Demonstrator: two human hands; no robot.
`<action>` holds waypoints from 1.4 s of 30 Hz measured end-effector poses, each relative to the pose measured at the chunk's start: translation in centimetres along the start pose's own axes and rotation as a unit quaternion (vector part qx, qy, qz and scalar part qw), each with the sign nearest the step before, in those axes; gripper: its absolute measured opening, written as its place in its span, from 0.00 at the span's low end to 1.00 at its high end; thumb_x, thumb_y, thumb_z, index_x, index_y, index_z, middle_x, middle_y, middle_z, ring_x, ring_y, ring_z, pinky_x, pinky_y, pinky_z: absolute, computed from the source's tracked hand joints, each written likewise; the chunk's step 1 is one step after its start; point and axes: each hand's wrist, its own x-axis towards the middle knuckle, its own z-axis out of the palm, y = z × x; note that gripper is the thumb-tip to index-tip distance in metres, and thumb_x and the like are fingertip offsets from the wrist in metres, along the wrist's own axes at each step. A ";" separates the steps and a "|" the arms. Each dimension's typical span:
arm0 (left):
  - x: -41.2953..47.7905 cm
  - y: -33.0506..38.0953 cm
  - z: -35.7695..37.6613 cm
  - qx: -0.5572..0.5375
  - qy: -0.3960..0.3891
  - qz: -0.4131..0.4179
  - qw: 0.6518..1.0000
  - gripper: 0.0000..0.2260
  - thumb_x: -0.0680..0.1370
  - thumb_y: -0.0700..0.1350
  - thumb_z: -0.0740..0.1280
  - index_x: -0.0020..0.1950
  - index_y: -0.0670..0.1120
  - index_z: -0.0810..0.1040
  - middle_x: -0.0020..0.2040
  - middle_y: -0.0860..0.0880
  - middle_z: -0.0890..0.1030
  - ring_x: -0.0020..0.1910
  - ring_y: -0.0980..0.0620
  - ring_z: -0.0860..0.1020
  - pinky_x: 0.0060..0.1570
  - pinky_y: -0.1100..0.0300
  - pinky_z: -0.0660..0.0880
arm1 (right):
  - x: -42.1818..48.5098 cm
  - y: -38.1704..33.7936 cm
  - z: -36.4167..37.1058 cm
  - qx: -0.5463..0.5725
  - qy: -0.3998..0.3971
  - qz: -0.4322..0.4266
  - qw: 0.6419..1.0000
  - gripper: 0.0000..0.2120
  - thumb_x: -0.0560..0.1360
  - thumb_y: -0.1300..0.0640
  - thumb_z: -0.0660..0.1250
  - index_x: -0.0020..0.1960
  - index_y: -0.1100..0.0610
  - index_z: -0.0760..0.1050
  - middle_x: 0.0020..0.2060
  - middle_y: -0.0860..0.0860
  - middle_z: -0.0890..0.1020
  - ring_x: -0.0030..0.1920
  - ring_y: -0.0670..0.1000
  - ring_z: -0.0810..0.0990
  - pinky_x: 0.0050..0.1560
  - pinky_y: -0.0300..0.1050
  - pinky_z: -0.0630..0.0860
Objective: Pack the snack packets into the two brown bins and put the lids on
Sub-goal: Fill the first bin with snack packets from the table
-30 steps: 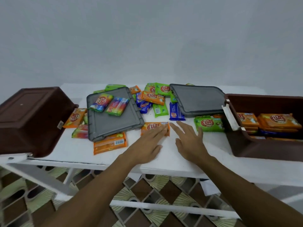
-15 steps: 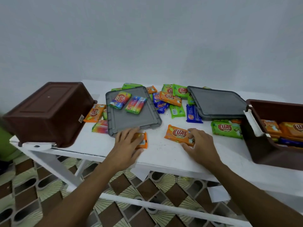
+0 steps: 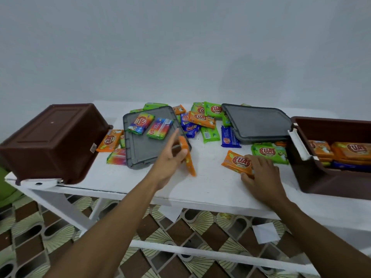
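Note:
My left hand (image 3: 170, 159) grips an orange snack packet (image 3: 188, 159) lifted on its edge beside the left grey lid (image 3: 144, 151). My right hand (image 3: 261, 173) pinches another orange packet (image 3: 235, 162) lying flat on the white table (image 3: 210, 187). One brown bin (image 3: 54, 141) lies tipped over at the left. The other brown bin (image 3: 313, 177) stands at the right, holding several orange and blue packets. Two rainbow packets (image 3: 149, 126) rest on the left lid. The right grey lid (image 3: 257, 122) lies flat near the right bin.
Several green, orange and blue packets (image 3: 202, 121) are scattered between the two lids. A green packet (image 3: 269, 152) lies against the right bin. Orange and rainbow packets (image 3: 110, 140) sit beside the tipped bin. Below the table's front edge is a patterned floor.
My left hand has picked its orange packet up off the table and tilted it on edge. My right hand has kept hold of the other orange packet. The view shifted right.

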 end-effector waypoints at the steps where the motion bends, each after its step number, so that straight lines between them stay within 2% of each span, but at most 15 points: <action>1: 0.3 0.0 -0.1 -0.048 -0.003 -0.016 0.999 0.30 0.79 0.40 0.66 0.76 0.60 0.59 0.68 0.50 0.70 0.67 0.47 0.71 0.65 0.49 0.71 | 0.0 0.0 0.0 0.001 0.004 0.007 1.000 0.27 0.75 0.47 0.65 0.71 0.51 0.64 0.66 0.52 0.70 0.65 0.54 0.66 0.64 0.56 0.66; 6: 1.0 -0.9 -1.1 0.024 -0.031 -0.052 0.998 0.27 0.76 0.32 0.67 0.70 0.55 0.70 0.63 0.46 0.77 0.61 0.49 0.77 0.58 0.55 0.77 | 0.1 0.1 0.1 0.008 0.003 0.010 1.000 0.27 0.74 0.47 0.65 0.70 0.51 0.64 0.65 0.51 0.70 0.64 0.53 0.66 0.64 0.55 0.66; 10: 1.4 -1.4 -2.0 0.293 -0.068 0.005 0.954 0.30 0.73 0.32 0.70 0.72 0.51 0.67 0.64 0.50 0.70 0.58 0.53 0.76 0.54 0.62 0.78 | 0.5 0.4 0.2 0.031 0.005 0.009 0.999 0.28 0.72 0.46 0.68 0.70 0.49 0.65 0.64 0.50 0.71 0.65 0.52 0.66 0.63 0.55 0.65; 12: 1.8 -1.9 -1.8 0.363 -0.082 0.042 0.927 0.31 0.72 0.34 0.71 0.73 0.49 0.66 0.65 0.51 0.67 0.61 0.53 0.73 0.55 0.62 0.77 | 0.5 0.3 0.1 0.045 0.007 0.005 0.999 0.28 0.71 0.47 0.69 0.69 0.48 0.66 0.64 0.49 0.72 0.65 0.51 0.66 0.62 0.55 0.65; 16: 2.5 -2.4 -1.0 0.518 -0.092 0.130 0.840 0.29 0.73 0.47 0.72 0.72 0.48 0.67 0.66 0.51 0.68 0.62 0.54 0.64 0.59 0.60 0.70 | 0.4 0.2 0.0 0.061 0.019 0.009 0.998 0.29 0.70 0.46 0.71 0.69 0.49 0.68 0.63 0.48 0.73 0.64 0.51 0.67 0.61 0.53 0.65; 19: 2.2 -3.0 -0.4 0.625 -0.095 0.155 0.759 0.32 0.71 0.65 0.68 0.69 0.50 0.70 0.59 0.52 0.73 0.57 0.53 0.70 0.50 0.58 0.72 | 0.4 0.2 -0.1 0.054 0.022 0.024 0.998 0.31 0.69 0.42 0.71 0.69 0.49 0.68 0.63 0.48 0.73 0.64 0.51 0.68 0.61 0.53 0.67; 22: 2.1 -3.1 0.6 0.675 -0.075 0.159 0.717 0.38 0.68 0.77 0.53 0.68 0.54 0.70 0.53 0.52 0.76 0.49 0.52 0.75 0.39 0.58 0.70 | 0.4 0.2 -0.1 0.053 0.024 0.041 0.997 0.31 0.69 0.41 0.71 0.69 0.49 0.68 0.63 0.48 0.73 0.64 0.51 0.68 0.61 0.52 0.66; 24: 2.4 -3.0 1.0 0.655 -0.090 0.161 0.733 0.33 0.74 0.73 0.48 0.70 0.54 0.68 0.52 0.51 0.80 0.45 0.52 0.77 0.35 0.59 0.70 | 0.4 0.3 -0.1 0.054 0.027 0.051 0.997 0.29 0.68 0.43 0.71 0.67 0.48 0.68 0.63 0.48 0.73 0.64 0.51 0.67 0.60 0.52 0.65; 26: 2.9 -2.9 1.0 0.601 -0.137 0.161 0.771 0.21 0.81 0.57 0.53 0.74 0.56 0.62 0.55 0.49 0.80 0.46 0.52 0.78 0.38 0.57 0.73 | 0.4 0.5 -0.3 0.055 0.028 0.069 0.996 0.29 0.67 0.44 0.70 0.66 0.47 0.68 0.62 0.49 0.72 0.64 0.52 0.67 0.60 0.53 0.65; 29: 3.2 -2.1 0.5 0.575 -0.220 0.146 0.774 0.27 0.80 0.42 0.59 0.76 0.59 0.58 0.61 0.49 0.71 0.54 0.52 0.72 0.47 0.56 0.74 | 0.5 0.5 -0.3 0.061 0.018 0.090 0.994 0.29 0.67 0.45 0.70 0.66 0.47 0.68 0.63 0.49 0.71 0.64 0.53 0.66 0.62 0.54 0.65; 32: 3.5 -1.5 0.9 0.636 -0.262 0.179 0.703 0.27 0.78 0.43 0.65 0.75 0.59 0.63 0.74 0.49 0.59 0.69 0.48 0.60 0.64 0.50 0.68 | 0.5 0.5 -0.3 0.055 0.011 0.090 0.994 0.28 0.68 0.45 0.70 0.66 0.46 0.67 0.63 0.50 0.71 0.64 0.53 0.65 0.62 0.54 0.64; 35: 3.8 -1.4 1.7 0.627 -0.250 0.198 0.711 0.25 0.76 0.53 0.68 0.73 0.54 0.68 0.79 0.53 0.54 0.75 0.49 0.53 0.72 0.48 0.59 | 0.5 0.4 -0.4 0.058 0.009 0.089 0.994 0.28 0.68 0.46 0.70 0.66 0.46 0.68 0.62 0.49 0.71 0.64 0.53 0.65 0.62 0.54 0.64; 37: 3.9 -1.6 2.8 0.634 -0.241 0.183 0.712 0.29 0.74 0.61 0.67 0.71 0.50 0.69 0.77 0.52 0.60 0.75 0.50 0.56 0.75 0.49 0.54 | 0.5 0.3 -0.5 0.065 0.009 0.093 0.993 0.27 0.68 0.46 0.71 0.64 0.46 0.68 0.62 0.49 0.71 0.64 0.53 0.65 0.62 0.54 0.64; 39: 3.9 -1.8 3.7 0.641 -0.228 0.167 0.713 0.28 0.74 0.63 0.66 0.68 0.48 0.68 0.69 0.49 0.70 0.69 0.50 0.66 0.74 0.50 0.56 | 0.6 0.1 -0.7 0.068 0.001 0.091 0.994 0.25 0.68 0.48 0.71 0.63 0.46 0.68 0.61 0.49 0.70 0.63 0.52 0.65 0.61 0.53 0.63; 42: 3.9 -2.0 4.0 0.624 -0.205 0.152 0.739 0.29 0.74 0.65 0.66 0.68 0.50 0.66 0.63 0.51 0.73 0.60 0.51 0.70 0.61 0.55 0.68 | 0.8 0.0 -1.2 0.057 -0.028 0.084 0.994 0.24 0.68 0.48 0.71 0.62 0.47 0.68 0.60 0.48 0.70 0.63 0.51 0.66 0.60 0.52 0.63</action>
